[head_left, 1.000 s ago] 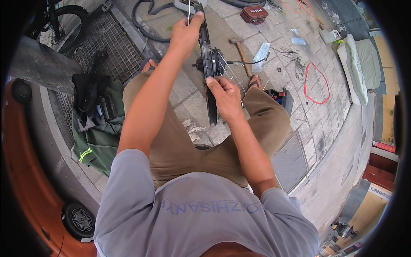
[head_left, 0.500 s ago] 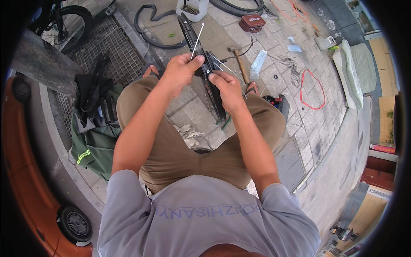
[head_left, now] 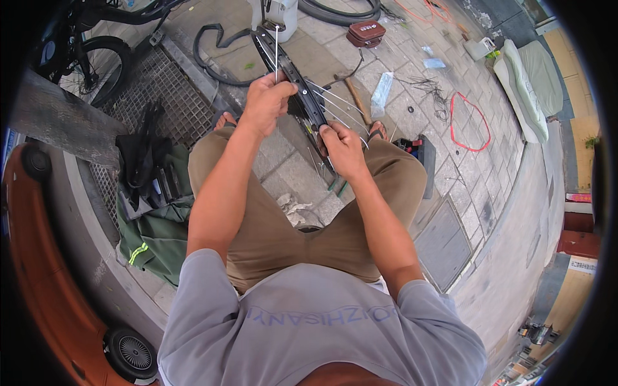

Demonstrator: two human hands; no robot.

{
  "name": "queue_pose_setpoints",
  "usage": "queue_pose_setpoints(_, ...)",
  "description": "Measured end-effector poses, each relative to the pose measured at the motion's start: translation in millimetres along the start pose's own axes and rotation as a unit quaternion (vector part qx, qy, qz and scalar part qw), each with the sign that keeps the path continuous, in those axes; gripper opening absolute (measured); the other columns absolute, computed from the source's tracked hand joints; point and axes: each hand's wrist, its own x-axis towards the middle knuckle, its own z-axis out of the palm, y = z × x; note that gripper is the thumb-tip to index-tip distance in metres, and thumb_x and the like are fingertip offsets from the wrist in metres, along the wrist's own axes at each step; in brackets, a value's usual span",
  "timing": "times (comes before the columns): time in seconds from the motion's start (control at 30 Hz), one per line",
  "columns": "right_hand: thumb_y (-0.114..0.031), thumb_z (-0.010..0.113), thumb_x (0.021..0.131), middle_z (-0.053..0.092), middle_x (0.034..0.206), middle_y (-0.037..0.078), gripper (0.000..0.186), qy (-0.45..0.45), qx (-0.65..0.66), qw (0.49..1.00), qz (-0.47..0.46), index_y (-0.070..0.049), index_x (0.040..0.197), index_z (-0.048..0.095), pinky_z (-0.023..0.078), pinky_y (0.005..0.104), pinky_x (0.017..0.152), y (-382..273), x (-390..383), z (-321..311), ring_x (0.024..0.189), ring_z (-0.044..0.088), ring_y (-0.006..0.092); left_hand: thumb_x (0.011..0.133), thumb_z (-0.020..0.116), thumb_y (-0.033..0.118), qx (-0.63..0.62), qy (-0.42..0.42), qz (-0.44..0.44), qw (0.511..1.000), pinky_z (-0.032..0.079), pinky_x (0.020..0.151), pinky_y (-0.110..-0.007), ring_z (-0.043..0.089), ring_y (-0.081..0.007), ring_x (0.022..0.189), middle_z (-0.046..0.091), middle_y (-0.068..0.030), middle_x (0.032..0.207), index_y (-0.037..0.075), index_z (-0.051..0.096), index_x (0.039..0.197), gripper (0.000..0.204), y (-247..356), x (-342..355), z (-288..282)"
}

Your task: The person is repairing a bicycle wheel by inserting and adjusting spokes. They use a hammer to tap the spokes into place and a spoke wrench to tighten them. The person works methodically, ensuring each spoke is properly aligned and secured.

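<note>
Wheel rim, black: above the pavement, right of the grating's edge, my right fingers closed on it. Spoke, thin: pinched tight in my left fingers.

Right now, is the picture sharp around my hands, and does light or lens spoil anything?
In the head view, your left hand, right hand and the black rim look reasonably sharp; the head view's light is soft, without hard shadows on them; toward the head view's edges, fisheye bending curves the orange car, and the corners go black.
</note>
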Motion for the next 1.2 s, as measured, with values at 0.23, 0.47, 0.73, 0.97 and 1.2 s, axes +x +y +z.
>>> queue_pose_setpoints(0.23,-0.029,0.059,0.102,0.058,0.068,0.000,0.033,-0.008,0.024,0.999,0.026,0.000,0.086,0.065,0.043,0.0275,0.056,-15.3,14.6,1.8,0.061,0.054,0.0081,0.084,0.060,0.001,-0.012,0.000,0.002,1.000,0.028,0.046,-0.023,0.036,-0.0038,0.051,0.051,0.0046,0.075,0.003,0.064,0.102,0.019,2.9,2.1,1.4)
queue_pose_setpoints(0.47,-0.035,0.065,0.095,0.058,0.061,0.001,0.043,0.095,-0.080,0.992,0.036,0.000,0.071,0.064,0.042,0.0305,0.055,-19.8,27.4,-3.1,0.059,0.051,0.0094,0.085,0.057,-0.001,-0.011,-0.022,0.012,1.000,0.029,0.045,-0.021,0.037,-0.0026,0.053,0.057,0.0020,0.086,0.000,0.062,0.112,0.027,0.1,4.3,4.8)
queue_pose_setpoints(0.73,-0.024,0.059,0.095,0.063,0.067,0.003,0.029,0.020,-0.030,0.999,0.032,0.002,0.088,0.071,0.045,0.0290,0.057,-18.7,35.8,-3.1,0.061,0.056,0.0096,0.085,0.063,0.002,-0.004,0.012,0.045,0.999,0.029,0.044,-0.023,0.040,-0.0033,0.053,0.054,0.0040,0.079,0.002,0.063,0.109,0.023,4.7,7.3,11.8)
queue_pose_setpoints(0.97,-0.008,0.051,0.092,0.072,0.091,0.006,0.040,-0.068,0.058,0.996,0.004,0.006,0.126,0.067,0.056,0.0281,0.071,-0.8,35.5,-20.2,0.074,0.067,0.0116,0.083,0.067,0.001,0.032,0.109,0.064,0.991,0.034,0.045,-0.024,0.047,-0.0042,0.057,0.060,0.0012,0.083,0.000,0.060,0.107,0.025,7.3,8.3,14.6)
queue_pose_setpoints(1.2,-0.026,0.063,0.098,0.069,0.080,0.003,0.030,-0.070,-0.034,0.997,0.025,0.003,0.101,0.071,0.052,0.0269,0.061,-4.8,47.1,-17.2,0.066,0.063,0.0091,0.081,0.071,0.005,0.086,0.183,0.038,0.979,0.032,0.041,-0.029,0.045,-0.0068,0.050,0.052,0.0007,0.069,0.002,0.056,0.091,0.019,14.1,17.8,3.2)
